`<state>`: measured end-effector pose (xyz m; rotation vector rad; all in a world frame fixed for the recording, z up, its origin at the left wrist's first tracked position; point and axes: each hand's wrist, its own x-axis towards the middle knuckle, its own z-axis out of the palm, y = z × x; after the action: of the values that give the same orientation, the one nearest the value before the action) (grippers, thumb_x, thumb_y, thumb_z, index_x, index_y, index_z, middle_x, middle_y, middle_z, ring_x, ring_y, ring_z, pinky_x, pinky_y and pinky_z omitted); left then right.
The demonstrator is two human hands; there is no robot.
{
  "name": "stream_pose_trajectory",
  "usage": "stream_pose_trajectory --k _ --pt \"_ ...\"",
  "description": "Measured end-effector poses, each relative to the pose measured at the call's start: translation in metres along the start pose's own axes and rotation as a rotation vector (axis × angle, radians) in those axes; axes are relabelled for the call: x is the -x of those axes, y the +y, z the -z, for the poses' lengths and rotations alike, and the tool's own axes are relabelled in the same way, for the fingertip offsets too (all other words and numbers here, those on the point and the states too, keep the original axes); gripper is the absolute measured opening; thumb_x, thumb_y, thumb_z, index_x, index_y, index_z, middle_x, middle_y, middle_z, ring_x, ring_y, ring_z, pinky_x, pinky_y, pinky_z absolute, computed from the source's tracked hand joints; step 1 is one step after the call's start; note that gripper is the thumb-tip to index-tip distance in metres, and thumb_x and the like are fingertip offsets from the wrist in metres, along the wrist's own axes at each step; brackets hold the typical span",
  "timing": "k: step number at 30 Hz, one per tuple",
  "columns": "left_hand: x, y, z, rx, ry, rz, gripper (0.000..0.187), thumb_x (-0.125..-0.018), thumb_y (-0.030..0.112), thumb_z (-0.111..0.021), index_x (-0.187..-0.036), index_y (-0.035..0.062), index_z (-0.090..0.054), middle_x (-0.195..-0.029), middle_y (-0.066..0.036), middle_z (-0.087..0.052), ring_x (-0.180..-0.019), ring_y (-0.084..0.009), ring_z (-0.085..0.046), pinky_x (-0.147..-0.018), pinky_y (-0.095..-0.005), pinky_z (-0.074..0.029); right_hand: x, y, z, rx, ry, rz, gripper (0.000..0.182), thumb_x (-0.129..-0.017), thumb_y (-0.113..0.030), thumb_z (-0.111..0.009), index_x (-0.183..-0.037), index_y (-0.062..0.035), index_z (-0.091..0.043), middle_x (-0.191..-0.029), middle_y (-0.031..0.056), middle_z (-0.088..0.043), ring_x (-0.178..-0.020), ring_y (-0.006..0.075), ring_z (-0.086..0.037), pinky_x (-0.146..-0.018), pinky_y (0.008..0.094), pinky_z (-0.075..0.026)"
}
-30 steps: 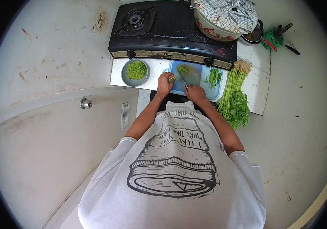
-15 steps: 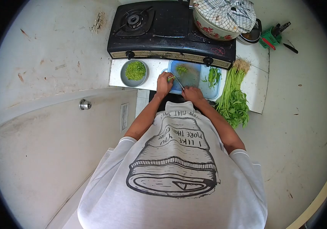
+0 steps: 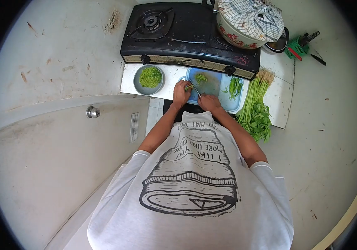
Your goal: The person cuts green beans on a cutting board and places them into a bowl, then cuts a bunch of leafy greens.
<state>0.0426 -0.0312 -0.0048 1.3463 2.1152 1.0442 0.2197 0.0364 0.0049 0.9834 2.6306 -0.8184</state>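
Note:
In the head view, my left hand (image 3: 181,94) is closed around some green stems (image 3: 188,87) at the left side of a blue cutting board (image 3: 212,92). My right hand (image 3: 210,102) grips a knife (image 3: 196,90) at the board's near edge. Its thin blade points up and left, close to the stems. A small heap of chopped greens (image 3: 201,78) lies on the board beyond the blade. Loose green leaves (image 3: 234,88) rest at the board's right end. My fingers hide the knife handle and part of the stems.
Left of the board stands a grey bowl (image 3: 160,89) of chopped greens. A rooted bunch of leafy greens (image 3: 254,104) lies to the right. Behind is a black gas stove (image 3: 191,31) bearing a cloth-covered pot (image 3: 236,39). A green basket (image 3: 296,49) with utensils sits far right.
The whole view has shifted slightly right and down. Both hands stay at the board with the knife and stems; the knife blade has moved very little.

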Motion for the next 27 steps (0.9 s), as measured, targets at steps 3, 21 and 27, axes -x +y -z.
stream_pose_trajectory --k 3,21,27 --pt "0.001 0.001 0.001 0.011 0.002 0.006 0.012 -0.079 0.001 -0.073 -0.090 0.0040 -0.071 -0.093 -0.014 -0.066 -0.093 -0.0358 -0.062 -0.087 -0.0446 -0.049 0.001 -0.001 0.006 0.008 0.009 0.007 0.042 -0.101 -0.033 -0.048 -0.095 0.0015 -0.071 -0.092 0.0250 -0.074 -0.087 0.0415 -0.073 -0.080 0.0519 -0.058" --pt "-0.011 -0.001 -0.001 -0.010 -0.033 -0.012 0.016 -0.078 0.009 -0.081 -0.091 0.0032 -0.073 -0.091 -0.014 -0.070 -0.087 -0.0342 -0.068 -0.080 -0.0424 -0.054 0.014 0.001 0.020 -0.009 0.009 -0.004 0.038 -0.098 -0.033 -0.052 -0.098 0.0021 -0.068 -0.090 0.0245 -0.074 -0.085 0.0406 -0.073 -0.079 0.0527 -0.058" --pt "-0.011 0.001 0.000 -0.016 -0.034 -0.007 0.016 -0.078 0.008 -0.081 -0.091 0.0028 -0.073 -0.091 -0.015 -0.070 -0.087 -0.0346 -0.068 -0.080 -0.0427 -0.054 0.007 -0.002 0.013 0.010 0.015 -0.034 0.037 -0.099 -0.032 -0.051 -0.096 0.0015 -0.068 -0.088 0.0240 -0.073 -0.084 0.0404 -0.074 -0.077 0.0522 -0.058"
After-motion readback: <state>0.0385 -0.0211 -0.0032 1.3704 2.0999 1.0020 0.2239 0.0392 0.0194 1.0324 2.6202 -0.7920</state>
